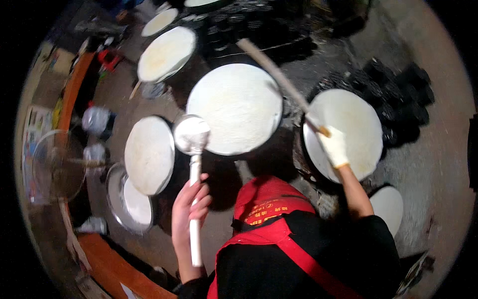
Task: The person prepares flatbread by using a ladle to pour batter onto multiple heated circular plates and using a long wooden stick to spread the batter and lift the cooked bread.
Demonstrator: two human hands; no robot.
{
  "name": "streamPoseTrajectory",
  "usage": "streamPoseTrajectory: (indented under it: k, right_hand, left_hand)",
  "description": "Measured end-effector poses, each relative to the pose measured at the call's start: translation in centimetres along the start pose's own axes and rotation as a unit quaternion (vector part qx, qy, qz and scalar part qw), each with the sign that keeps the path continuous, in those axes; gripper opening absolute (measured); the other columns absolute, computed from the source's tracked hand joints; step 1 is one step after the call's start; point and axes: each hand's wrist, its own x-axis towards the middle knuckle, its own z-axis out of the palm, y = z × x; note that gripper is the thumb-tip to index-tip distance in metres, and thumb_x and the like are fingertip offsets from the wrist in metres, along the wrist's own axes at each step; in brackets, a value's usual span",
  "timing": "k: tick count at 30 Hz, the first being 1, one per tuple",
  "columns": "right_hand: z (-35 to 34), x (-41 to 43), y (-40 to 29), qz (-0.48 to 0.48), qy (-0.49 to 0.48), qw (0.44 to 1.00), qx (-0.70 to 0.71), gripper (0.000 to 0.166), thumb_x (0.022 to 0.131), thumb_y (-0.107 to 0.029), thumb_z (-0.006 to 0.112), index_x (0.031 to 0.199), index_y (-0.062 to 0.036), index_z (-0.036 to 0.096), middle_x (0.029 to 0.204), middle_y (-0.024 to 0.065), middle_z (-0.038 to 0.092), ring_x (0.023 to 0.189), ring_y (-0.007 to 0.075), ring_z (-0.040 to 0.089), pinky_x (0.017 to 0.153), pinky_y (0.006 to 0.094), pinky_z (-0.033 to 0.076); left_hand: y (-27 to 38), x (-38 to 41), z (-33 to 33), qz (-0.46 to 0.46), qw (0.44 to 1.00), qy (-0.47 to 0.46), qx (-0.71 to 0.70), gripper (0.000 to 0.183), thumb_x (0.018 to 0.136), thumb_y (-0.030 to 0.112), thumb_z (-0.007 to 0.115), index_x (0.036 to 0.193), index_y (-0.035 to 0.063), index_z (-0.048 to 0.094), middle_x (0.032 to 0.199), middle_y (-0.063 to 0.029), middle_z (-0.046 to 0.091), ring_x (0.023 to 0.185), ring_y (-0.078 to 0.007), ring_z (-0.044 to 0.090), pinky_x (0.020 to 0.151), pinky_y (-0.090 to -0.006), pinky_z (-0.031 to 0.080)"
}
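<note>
My left hand point(196, 202) grips the white handle of a ladle point(192, 134), whose bowl holds white batter. The ladle is over the left edge of a large round griddle point(235, 108) covered by a pale flat layer. My right hand point(334, 145), in a white glove, is closed around one end of a wooden stick point(276, 74). That hand is over the right griddle point(358, 119), also covered by a pale round sheet. Another pale-topped griddle point(149, 155) stands to the left, above a metal basin point(114, 194) with white batter. The stick's gripped end is blurred.
Another pale-topped griddle point(167, 56) stands at the upper left. Black coal briquettes point(396, 93) are stacked at the right, with more dark cylinders at the top. A fan point(58, 166) and clear plastic containers point(98, 121) stand at the left. A pale disc point(388, 209) lies at the lower right.
</note>
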Motion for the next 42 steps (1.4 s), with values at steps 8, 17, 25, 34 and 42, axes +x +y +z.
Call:
streamPoseTrajectory:
  k: [8,17,25,34,42]
  right_hand:
    - [-13.8,3.8,2.1,-0.016,0.04,0.982,0.186,0.015,0.086,-0.016,0.064,0.094,-0.004,0.061,0.082,-0.0044,0.054,0.071,0.0051,0.051,0.066,0.0209,0.043]
    - [2.0,19.2,-19.4,-0.166,-0.066,0.922,0.344,0.031,0.09,-0.014,0.054,0.117,0.0014,0.057,0.113,0.0052,0.058,0.107,0.0141,0.052,0.098,0.0278,0.036]
    - [18.0,34.9,-50.5,-0.032,-0.169,0.729,0.663,0.016,0.083,-0.017,0.066,0.084,-0.0115,0.05,0.061,-0.0001,0.049,0.047,0.0123,0.047,0.042,0.028,0.043]
    - [31.6,38.5,-43.5,0.08,-0.202,0.77,0.6,0.023,0.086,-0.022,0.063,0.076,-0.0142,0.043,0.054,-0.0014,0.038,0.042,0.0159,0.038,0.039,0.03,0.034]
    - [43.9,34.4,-34.5,0.211,0.012,0.877,0.432,0.016,0.078,-0.017,0.066,0.075,-0.0044,0.056,0.052,0.0046,0.047,0.036,0.0168,0.04,0.036,0.0326,0.032]
  left_hand:
    - [-0.3,2.2,-3.8,-0.019,0.984,0.054,-0.169,0.023,0.097,0.01,0.037,0.112,-0.0072,0.04,0.069,-0.0027,0.037,0.049,-0.0054,0.033,0.034,-0.0167,0.032]
    - [4.4,-0.8,-10.1,0.081,0.97,0.061,-0.221,0.023,0.095,0.008,0.042,0.113,-0.006,0.042,0.072,-0.0036,0.041,0.049,-0.0055,0.035,0.034,-0.0167,0.033]
    - [12.6,-5.7,-16.5,0.237,0.948,0.107,-0.181,0.021,0.092,0.005,0.045,0.111,-0.004,0.045,0.071,-0.0032,0.041,0.051,-0.0057,0.035,0.036,-0.0165,0.028]
    - [17.8,-10.5,-20.9,0.315,0.882,0.15,-0.316,0.019,0.092,0.004,0.044,0.109,-0.0059,0.044,0.07,-0.004,0.041,0.049,-0.0065,0.034,0.034,-0.0168,0.031]
    - [14.7,-12.8,-19.8,0.367,0.82,0.137,-0.417,0.029,0.094,0.008,0.039,0.113,-0.0141,0.042,0.075,-0.0061,0.04,0.056,-0.0084,0.04,0.038,-0.0187,0.037]
